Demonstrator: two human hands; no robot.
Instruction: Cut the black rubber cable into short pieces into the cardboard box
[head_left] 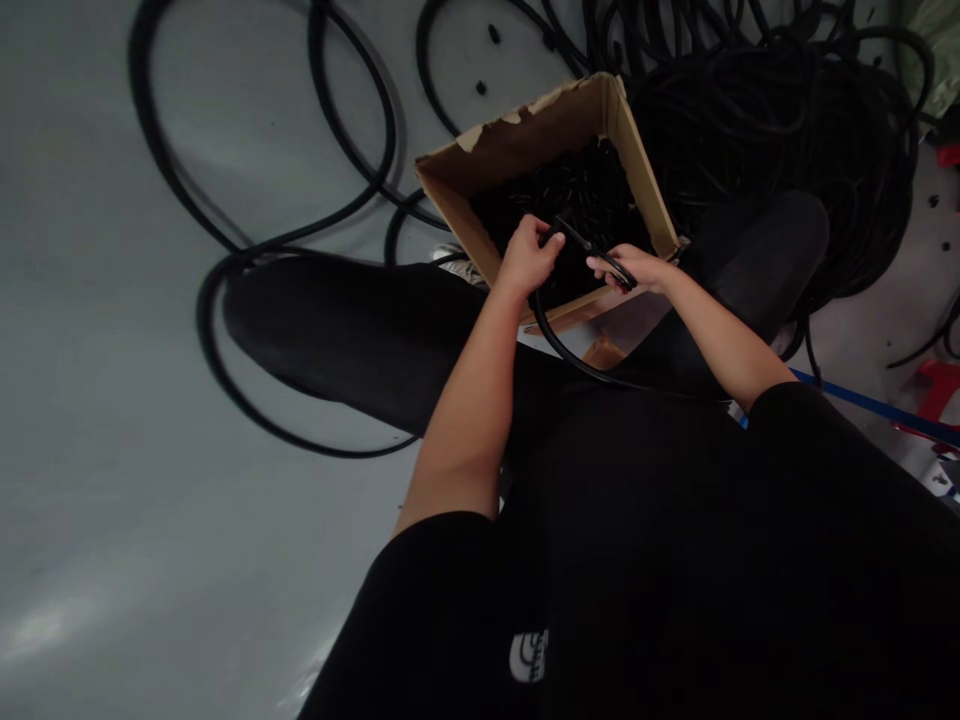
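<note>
My left hand (pixel 529 255) is closed around a black rubber hose or cord (pixel 559 345) close to its end. The hose curves down from that hand and passes across my lap. In my right hand (pixel 636 266) is a pair of scissors (pixel 616 268) with dark handles, gripped by the fingers. Its blades point left toward the hose end by my left fingers; whether they touch it is too dark to tell. Both hands are over an open cardboard box (pixel 517 135), which holds many short black pieces (pixel 585 180).
A large pile of coiled black hose (pixel 757 130) lies right of the box. Loose hose loops (pixel 322 110) spread over the grey floor (pixel 90 400) at left. My bent legs (pixel 337 335) flank the box. A red object (pixel 937 390) and blue strip (pixel 870 402) are at right.
</note>
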